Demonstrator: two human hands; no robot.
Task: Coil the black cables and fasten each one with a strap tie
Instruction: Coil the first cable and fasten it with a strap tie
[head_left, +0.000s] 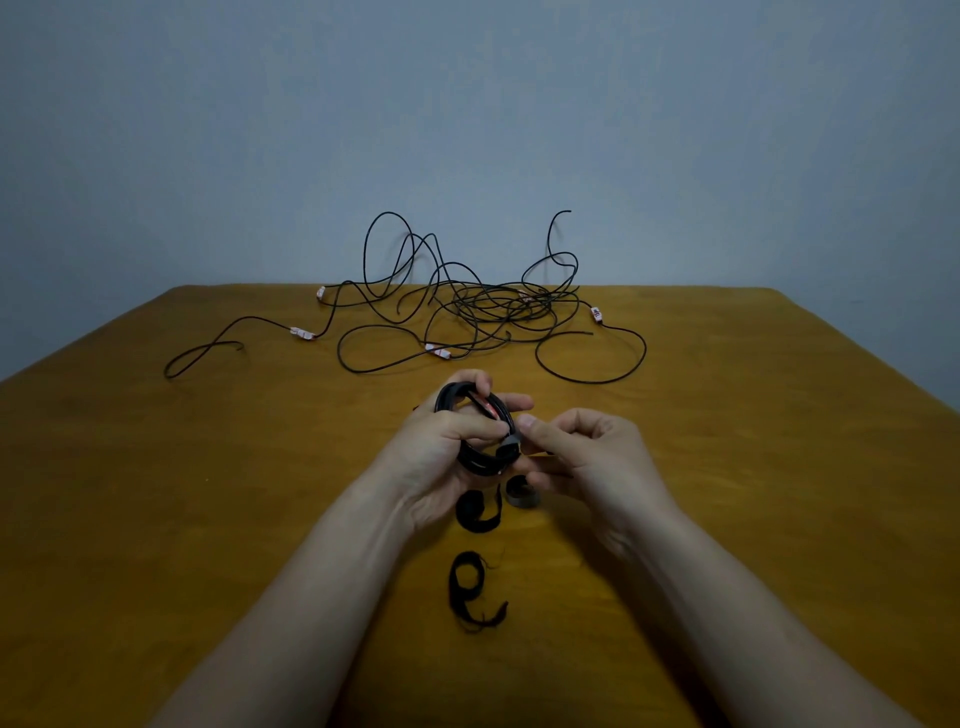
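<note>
Above the near middle of the table (208, 493), held clear of its surface, the coiled cable (480, 462) stands as a small ring roughly upright and facing the viewer. A strap tie (510, 446) crosses the bundle on its lower right arc, at right angles to the strands. The left hand (441, 457) grips the ring from the left, thumb laid across the front of the turns and fingers curled behind them. The right hand (582, 452) meets the ring from the right, and its thumb and forefinger appear to pinch the strap tie. Because the strap lies on the side of the ring turned toward the right hand, that hand is the nearer and probably does the fastening while the left holds the turns together; whether the strap's end is already closed cannot be told. Below the hands, three spare strap ties lie on the table: one (478, 512) black, one (522, 496) greyish, one (472, 587) nearest the viewer. Well apart at the far edge, the loose black cables (493, 306) lie tangled, with white-and-red labels (303, 332), not yet coiled.
</note>
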